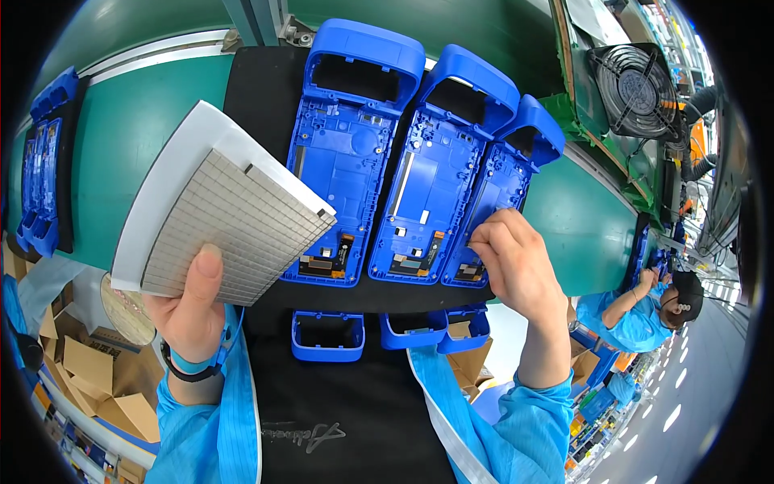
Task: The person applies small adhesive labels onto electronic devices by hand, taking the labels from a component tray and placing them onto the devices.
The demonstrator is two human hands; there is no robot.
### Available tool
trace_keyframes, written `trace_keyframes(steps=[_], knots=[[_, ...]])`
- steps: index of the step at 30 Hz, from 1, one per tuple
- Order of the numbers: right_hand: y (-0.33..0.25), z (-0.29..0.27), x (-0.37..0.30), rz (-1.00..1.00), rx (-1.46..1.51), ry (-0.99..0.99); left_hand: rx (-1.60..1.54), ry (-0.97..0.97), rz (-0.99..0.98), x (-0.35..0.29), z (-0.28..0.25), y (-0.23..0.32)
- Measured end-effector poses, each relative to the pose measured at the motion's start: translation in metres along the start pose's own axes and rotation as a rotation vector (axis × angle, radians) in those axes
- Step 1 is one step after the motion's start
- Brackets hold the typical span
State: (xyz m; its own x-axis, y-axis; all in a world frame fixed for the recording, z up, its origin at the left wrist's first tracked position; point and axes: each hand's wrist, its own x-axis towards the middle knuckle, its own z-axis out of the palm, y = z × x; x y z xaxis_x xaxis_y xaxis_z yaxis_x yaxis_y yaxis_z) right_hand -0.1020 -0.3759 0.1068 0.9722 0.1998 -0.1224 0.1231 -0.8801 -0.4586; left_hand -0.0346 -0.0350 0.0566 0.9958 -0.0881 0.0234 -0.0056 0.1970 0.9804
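Note:
My left hand (196, 310) grips a sheet of small grey square pads (230, 226) on white backing paper (181, 173), its thumb lying on top. The grid of pads has gaps at its upper and right edges. My right hand (516, 258) is closed in a pinch over the lower part of the right blue plastic housing (501, 187); whatever is between the fingertips is too small to make out. Beside it lie the middle blue housing (439, 177) and the left blue housing (339, 153), open side up, with small boards and ribbon parts at their lower ends.
The housings lie on a black mat (262, 89) across a green conveyor belt (121, 121). Blue frame pieces (326, 352) sit at the near edge. More housings (42, 173) are at far left. A fan (634, 89) stands back right; a co-worker (633, 319) works at right.

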Motion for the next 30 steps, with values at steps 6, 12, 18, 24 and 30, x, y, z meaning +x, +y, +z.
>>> trace_keyframes(steps=[6, 12, 18, 24, 30], knots=[[0.001, 0.003, 0.000, -0.023, -0.005, 0.017, 0.009, 0.012, -0.013, -0.001, 0.001, 0.002], [0.003, 0.005, -0.006, -0.034, 0.028, 0.110, -0.002, 0.007, -0.022, -0.001, 0.001, 0.001], [0.005, 0.006, -0.010, -0.034, 0.024, 0.125, 0.011, 0.005, -0.025, -0.001, 0.002, 0.003], [0.003, 0.002, -0.017, -0.020, 0.011, 0.105, 0.015, 0.040, -0.029, -0.001, 0.001, 0.002], [0.003, -0.004, -0.023, -0.031, -0.035, 0.005, 0.009, 0.072, -0.058, 0.002, -0.008, 0.002]])
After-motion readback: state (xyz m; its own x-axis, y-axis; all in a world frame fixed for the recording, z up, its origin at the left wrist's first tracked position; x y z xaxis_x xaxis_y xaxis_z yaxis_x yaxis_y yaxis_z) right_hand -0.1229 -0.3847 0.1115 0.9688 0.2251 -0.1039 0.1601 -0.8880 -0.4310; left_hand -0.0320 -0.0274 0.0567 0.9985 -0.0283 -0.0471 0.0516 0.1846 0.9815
